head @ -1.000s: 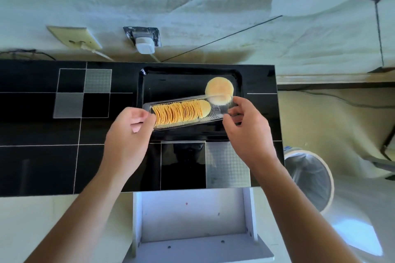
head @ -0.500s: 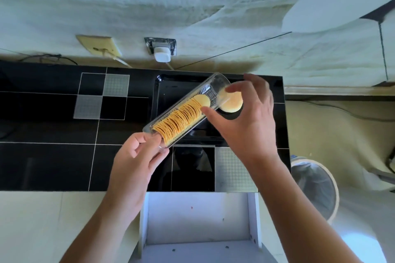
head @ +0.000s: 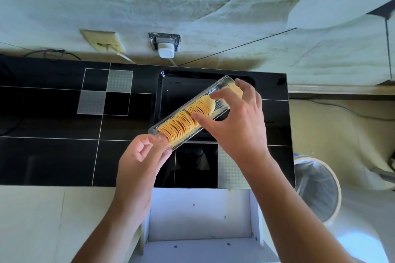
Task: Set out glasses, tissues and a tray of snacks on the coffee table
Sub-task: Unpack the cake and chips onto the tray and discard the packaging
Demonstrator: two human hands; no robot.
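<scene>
Head view: crisp sleeve [head: 190, 113] between hands [head: 192, 134]

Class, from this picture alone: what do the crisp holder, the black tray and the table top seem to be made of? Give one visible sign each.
Crisp holder: clear thin plastic, probably; crisps show through its ribbed wall.
Black tray: glossy plastic or lacquered metal, unclear which; highlights on the rim.
Table top: black glass or polished tile; mirror-like reflections.
</scene>
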